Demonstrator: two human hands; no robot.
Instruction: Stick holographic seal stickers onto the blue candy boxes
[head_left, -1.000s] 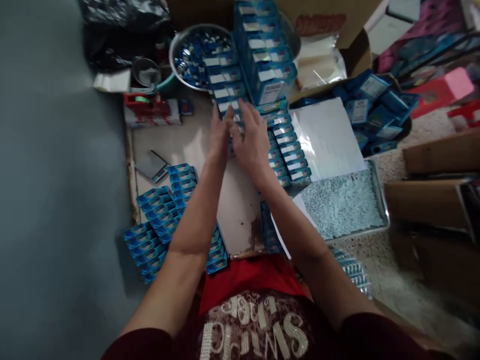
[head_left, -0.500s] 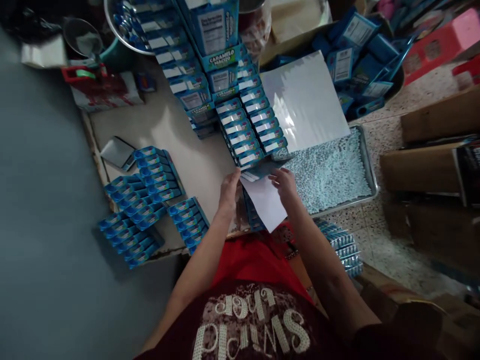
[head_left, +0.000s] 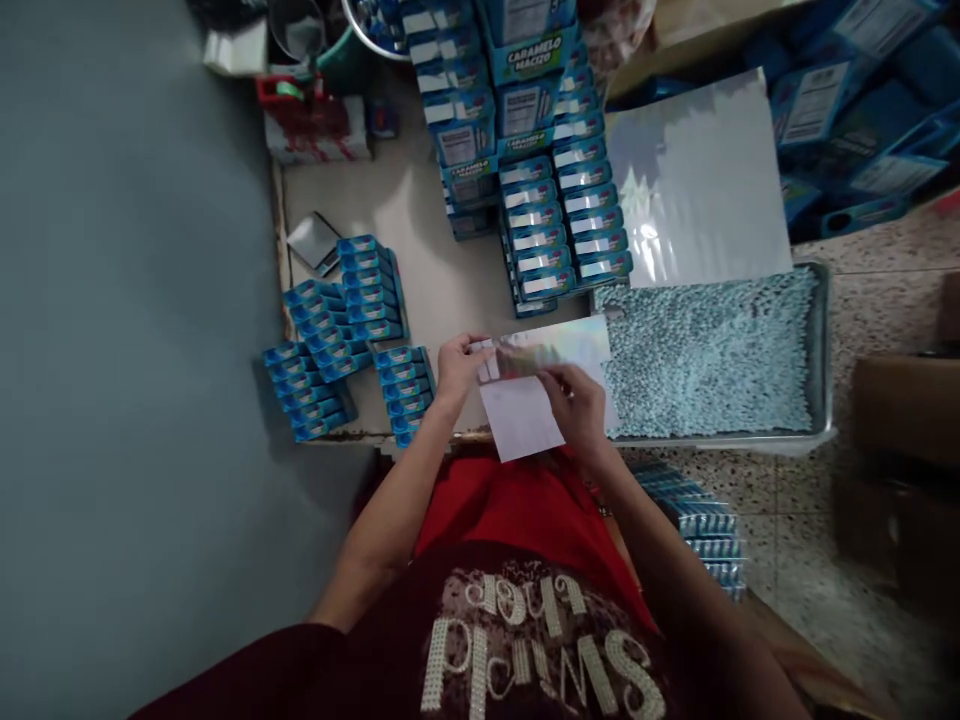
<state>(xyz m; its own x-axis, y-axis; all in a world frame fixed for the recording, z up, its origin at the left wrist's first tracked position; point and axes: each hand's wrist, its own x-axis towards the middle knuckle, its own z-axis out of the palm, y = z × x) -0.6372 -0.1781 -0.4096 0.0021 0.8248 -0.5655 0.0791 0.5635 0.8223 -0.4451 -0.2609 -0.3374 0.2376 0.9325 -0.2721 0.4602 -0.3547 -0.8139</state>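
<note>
Between my hands is a white sticker sheet (head_left: 523, 420), with a glossy, reflective strip (head_left: 574, 343) running across its top. A few small white rectangles show at the strip's left end. My left hand (head_left: 458, 376) pinches that end between thumb and fingers. At the lower edge of the strip, my right hand (head_left: 576, 402) is closed with its fingertips on the sheet; whether a sticker is in them cannot be seen. Just beyond my hands stand two rows of blue candy boxes (head_left: 538, 236) with white labels on their tops.
Right of my hands is a metal tray (head_left: 823, 350) full of small pale-blue pieces, with a large white sheet (head_left: 697, 190) behind it. More blue boxes (head_left: 375, 290) stand at the table's left, near a small scale (head_left: 313, 243). Taller stacks of display boxes (head_left: 529, 110) rise at the back.
The view has shifted, so the table appears farther right. The glossy strip now lies spread across the sheet's top, and my right hand has closed at its lower edge.
</note>
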